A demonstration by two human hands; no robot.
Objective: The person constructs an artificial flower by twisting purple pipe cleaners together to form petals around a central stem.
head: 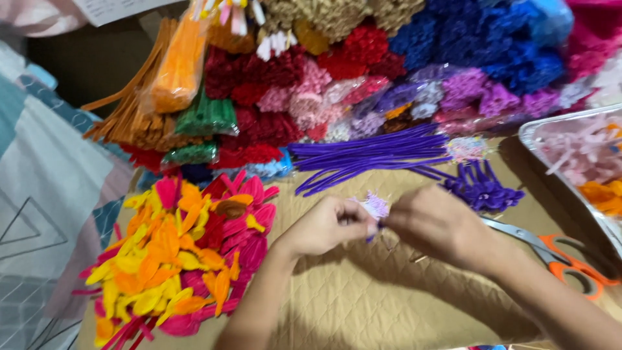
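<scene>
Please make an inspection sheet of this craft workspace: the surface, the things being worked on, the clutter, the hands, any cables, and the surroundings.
Surface: tan quilted mat, bare in front of the hands.
Job's things: small pale purple fuzzy piece pinched between both hands; straight purple pipe cleaners behind it; bent purple pieces to the right.
Clutter: heap of pink, yellow and orange petal shapes; orange-handled scissors beside the right forearm; foil tray with pink and orange bits.
Hands: left hand and right hand, fingers closed on the piece.
Cables: nothing seen.
Surroundings: stacked bundles of pipe cleaners in many colours; patterned cloth at left.
</scene>
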